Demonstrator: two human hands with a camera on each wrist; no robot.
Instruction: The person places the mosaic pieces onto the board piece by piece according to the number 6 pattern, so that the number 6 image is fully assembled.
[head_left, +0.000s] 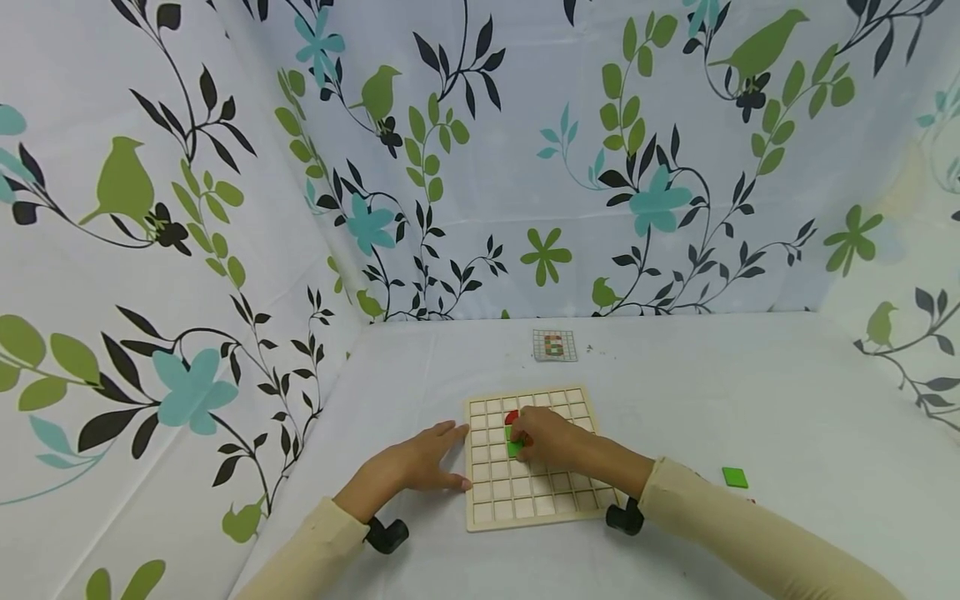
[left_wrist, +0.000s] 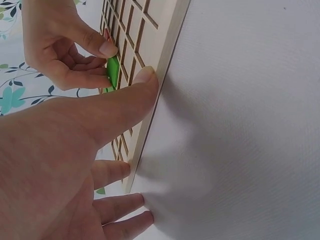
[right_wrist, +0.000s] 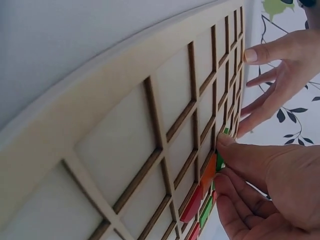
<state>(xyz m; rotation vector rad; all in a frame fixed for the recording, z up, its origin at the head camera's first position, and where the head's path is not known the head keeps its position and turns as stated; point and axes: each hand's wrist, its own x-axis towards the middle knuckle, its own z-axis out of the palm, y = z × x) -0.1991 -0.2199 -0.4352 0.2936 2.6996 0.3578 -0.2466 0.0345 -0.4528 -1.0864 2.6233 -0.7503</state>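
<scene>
A pale wooden grid board (head_left: 481, 513) lies on the white table. My left hand (head_left: 420, 460) rests its thumb and fingers at the board's left edge, fingers spread; in the left wrist view its thumb (left_wrist: 145, 77) touches the rim. My right hand (head_left: 551, 437) is over the board's upper middle, its thumb and finger pinching a green tile (left_wrist: 113, 71) at the grid. Another green tile (head_left: 514, 449) shows just below its fingertips, and a red piece (head_left: 512, 417) just above. The right wrist view shows an orange piece (right_wrist: 208, 172) and a red piece (right_wrist: 191, 206) beside the pinched tile.
Behind the board lies a small card (head_left: 555, 345) with a coloured grid pattern. A loose green square (head_left: 735, 477) is on the table to the right, near the right sleeve, with a bit of red partly hidden by that sleeve. Patterned curtains (head_left: 450, 208) surround the table.
</scene>
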